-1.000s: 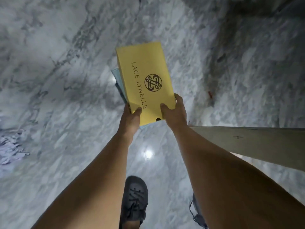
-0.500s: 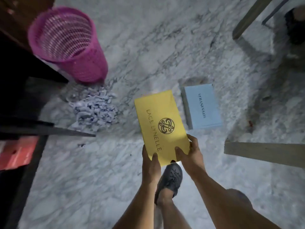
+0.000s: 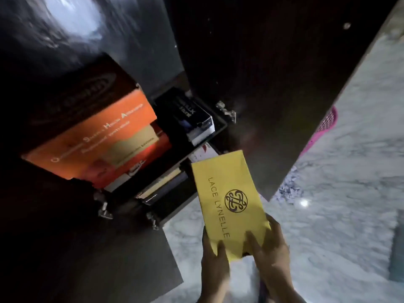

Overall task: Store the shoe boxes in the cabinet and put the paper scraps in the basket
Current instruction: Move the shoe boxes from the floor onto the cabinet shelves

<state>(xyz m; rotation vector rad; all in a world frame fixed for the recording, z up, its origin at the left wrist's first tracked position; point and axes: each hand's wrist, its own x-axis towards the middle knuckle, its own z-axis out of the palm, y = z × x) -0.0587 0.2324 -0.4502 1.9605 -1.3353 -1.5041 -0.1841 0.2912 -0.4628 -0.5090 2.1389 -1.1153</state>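
A yellow shoe box (image 3: 227, 193) marked LACE LYNELLE is held at its near end by my left hand (image 3: 213, 256) and my right hand (image 3: 270, 248). Its far end points at the open dark cabinet (image 3: 196, 51), close to the lower shelf's front. Inside the cabinet an orange box (image 3: 87, 147) and a black box (image 3: 185, 114) sit on the shelves. A pile of paper scraps (image 3: 288, 189) lies on the marble floor behind the right door. The pink basket (image 3: 325, 125) peeks out past that door's edge.
Both cabinet doors stand open: the right door (image 3: 284, 95) rises between the box and the basket, the left door (image 3: 87, 248) fills the lower left. A pale blue box edge (image 3: 396, 248) shows at the far right on the marble floor (image 3: 338, 226).
The view has swung left from the floor to the open cabinet. The yellow box, held in both hands throughout, has been carried up to the cabinet's shelves.
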